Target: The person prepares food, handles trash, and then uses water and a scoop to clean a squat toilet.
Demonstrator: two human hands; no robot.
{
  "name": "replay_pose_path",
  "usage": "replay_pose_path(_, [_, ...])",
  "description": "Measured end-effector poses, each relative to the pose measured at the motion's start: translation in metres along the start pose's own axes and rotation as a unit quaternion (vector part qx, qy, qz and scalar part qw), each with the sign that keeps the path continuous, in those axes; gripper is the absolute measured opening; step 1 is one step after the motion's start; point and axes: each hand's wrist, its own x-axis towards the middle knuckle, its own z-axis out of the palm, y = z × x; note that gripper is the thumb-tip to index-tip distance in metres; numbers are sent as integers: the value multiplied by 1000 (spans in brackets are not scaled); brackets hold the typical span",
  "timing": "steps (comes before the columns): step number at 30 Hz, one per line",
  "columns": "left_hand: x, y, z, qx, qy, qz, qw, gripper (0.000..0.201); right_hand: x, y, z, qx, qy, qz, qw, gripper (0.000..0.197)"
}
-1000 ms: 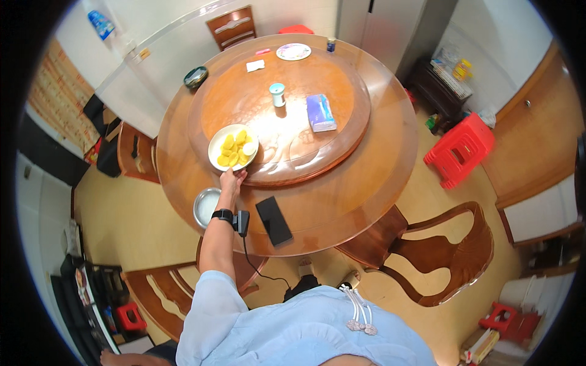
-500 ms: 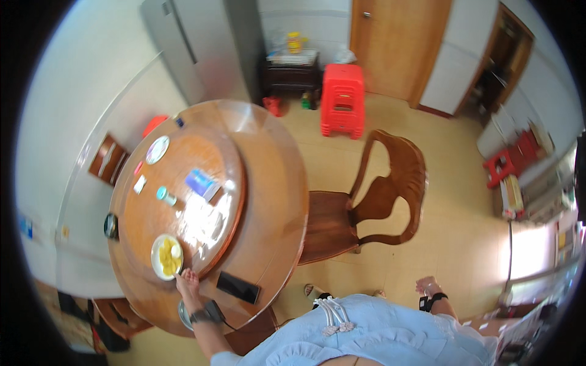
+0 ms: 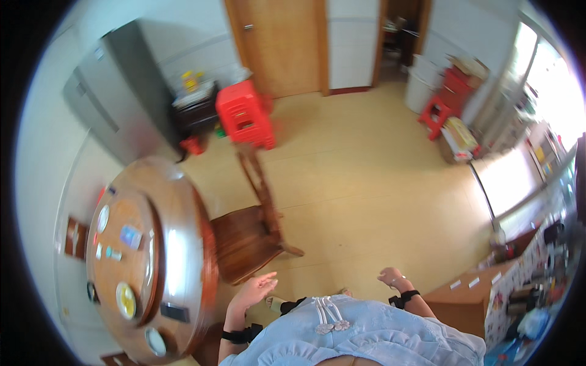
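Note:
My left hand (image 3: 255, 290) is in the air to the right of the round wooden table (image 3: 204, 268), fingers stretched out and holding nothing. Its nearest neighbour is the wooden chair (image 3: 244, 244). My right hand (image 3: 392, 278) hangs off to the right, fingers loosely bent, with nothing seen in it. On the table's raised turntable (image 3: 137, 213) rests a plate (image 3: 121, 310) with yellow food pieces. A black phone (image 3: 175, 312) lies on the table's outer ring, and a light round dish (image 3: 155, 341) sits nearer me.
Stacked red stools (image 3: 244, 113) stand beside a low dark cabinet (image 3: 195, 110) and a grey fridge (image 3: 116, 91). At the far right are a red stool (image 3: 434, 116), a white bin (image 3: 422, 82) and boxes (image 3: 458, 140). A brown cabinet (image 3: 464, 296) stands close on my right.
My left hand has come away from the plate's rim and moved right, off the table. The view has swung right, so the table now sits farther left.

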Motion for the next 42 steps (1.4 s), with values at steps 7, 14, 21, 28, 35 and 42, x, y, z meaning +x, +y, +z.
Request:
replay_pose_path(7, [132, 130, 89, 57, -115, 98, 987, 30, -54, 36, -94, 182, 112, 121, 969, 39])
replay_pose_path(14, [251, 212, 135, -68, -125, 148, 979, 18, -69, 64, -147, 249, 129, 173, 944, 41])
replay_pose_path(21, [392, 334, 254, -14, -220, 166, 961, 15, -90, 171, -205, 301, 198, 321, 876, 41])
replay_pose_path(28, [501, 465, 419, 263, -330, 199, 885, 29, -67, 261, -253, 353, 254, 388, 812, 44])
replay_pose_path(35, [574, 559, 580, 526, -460, 289, 654, 46, -45, 369, -332, 373, 248, 427, 785, 40])
replay_pose_path(42, [710, 596, 681, 284, -408, -50, 866, 48, -5, 534, -429, 323, 207, 426, 819, 36])
